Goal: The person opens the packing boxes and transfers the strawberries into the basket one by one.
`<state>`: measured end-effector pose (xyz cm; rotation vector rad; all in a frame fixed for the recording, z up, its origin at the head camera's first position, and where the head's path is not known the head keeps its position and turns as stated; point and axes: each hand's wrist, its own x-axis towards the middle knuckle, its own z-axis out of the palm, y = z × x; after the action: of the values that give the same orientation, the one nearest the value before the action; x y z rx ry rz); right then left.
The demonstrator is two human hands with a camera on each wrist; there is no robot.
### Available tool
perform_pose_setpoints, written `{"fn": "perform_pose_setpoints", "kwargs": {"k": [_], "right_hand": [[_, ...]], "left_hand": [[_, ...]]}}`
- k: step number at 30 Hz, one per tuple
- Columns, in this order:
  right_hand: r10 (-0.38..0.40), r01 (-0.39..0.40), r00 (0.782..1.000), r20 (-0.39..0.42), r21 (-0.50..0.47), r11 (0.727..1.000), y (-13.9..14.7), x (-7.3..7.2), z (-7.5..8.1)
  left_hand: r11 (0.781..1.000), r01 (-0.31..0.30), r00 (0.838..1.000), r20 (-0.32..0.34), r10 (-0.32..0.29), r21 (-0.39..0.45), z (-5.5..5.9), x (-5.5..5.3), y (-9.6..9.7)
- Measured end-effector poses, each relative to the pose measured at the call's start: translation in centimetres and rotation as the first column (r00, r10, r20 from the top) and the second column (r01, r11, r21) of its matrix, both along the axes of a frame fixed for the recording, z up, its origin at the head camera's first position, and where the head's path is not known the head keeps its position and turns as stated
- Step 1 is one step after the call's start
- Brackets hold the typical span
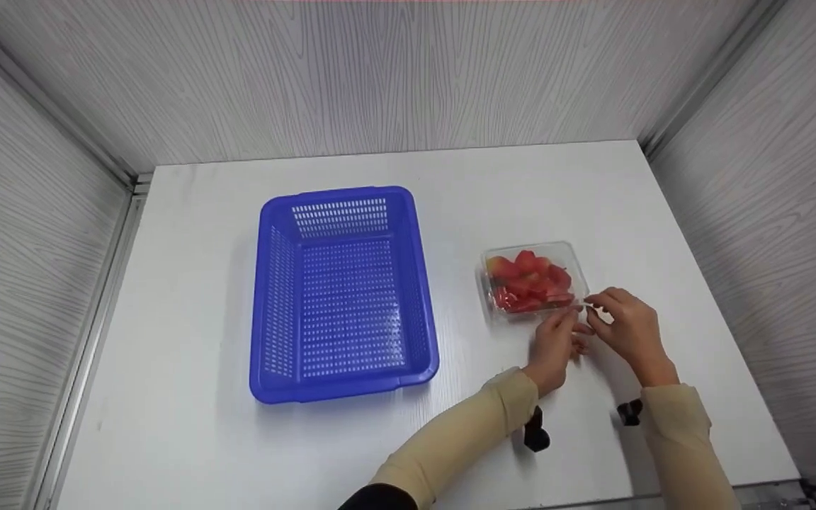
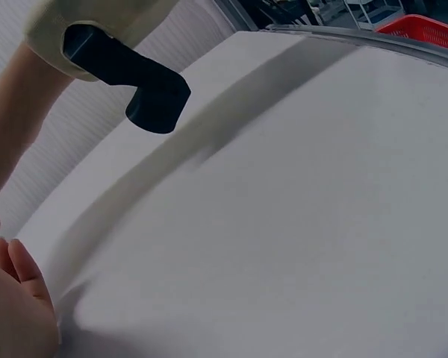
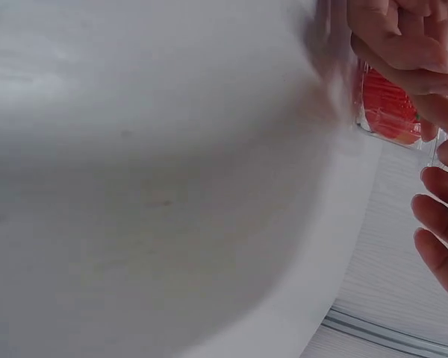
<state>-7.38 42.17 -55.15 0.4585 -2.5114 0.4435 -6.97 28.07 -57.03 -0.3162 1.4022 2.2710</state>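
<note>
Nearest us, the left hand, its fingers bent nearly closed, pinches the near right corner of a clear plastic box; the right hand, similarly closed, pinches that corner's lip. We see red, partly yellow pieces inside. The box sits on our white desk, right of a blue perforated basket. Behind rises a wood-grain wall.

Clear container partly covered by the left hand in the right-wrist view, right hand cropped there by the edge, red pieces indistinctly resolved, red basket truncated in the left-wrist view.
</note>
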Motion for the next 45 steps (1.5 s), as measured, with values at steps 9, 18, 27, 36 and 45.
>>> {"fn": "perform_pose_setpoints", "kwargs": {"k": [9, 18, 27, 36, 45], "right_hand": [[0.052, -0.051, 0.992, -0.113, 0.008, 0.999, -0.7, 0.1, -0.2], [0.066, -0.068, 0.982, -0.179, -0.001, 0.998, -1.1, 0.9, -0.7], [0.073, -0.083, 0.985, -0.156, -0.057, 0.995, -1.5, 1.2, -1.1], [0.096, -0.105, 0.985, -0.144, -0.057, 0.993, -1.9, 1.2, -1.0], [0.121, -0.128, 0.981, -0.150, -0.041, 0.991, -2.3, 1.3, -1.0]], "left_hand": [[0.997, -0.070, 0.997, -0.036, 0.068, -0.042, 0.0, 0.0, 0.2], [0.995, -0.094, 0.994, -0.058, 0.092, -0.031, -0.1, 0.4, 0.6], [0.995, -0.101, 0.993, -0.069, 0.100, -0.017, -0.5, 0.5, 0.9], [0.986, -0.073, 0.990, -0.130, 0.054, -0.148, -0.5, 0.8, 0.9], [0.941, -0.066, 0.992, -0.122, 0.027, -0.333, 0.1, 1.2, 1.2]]}}
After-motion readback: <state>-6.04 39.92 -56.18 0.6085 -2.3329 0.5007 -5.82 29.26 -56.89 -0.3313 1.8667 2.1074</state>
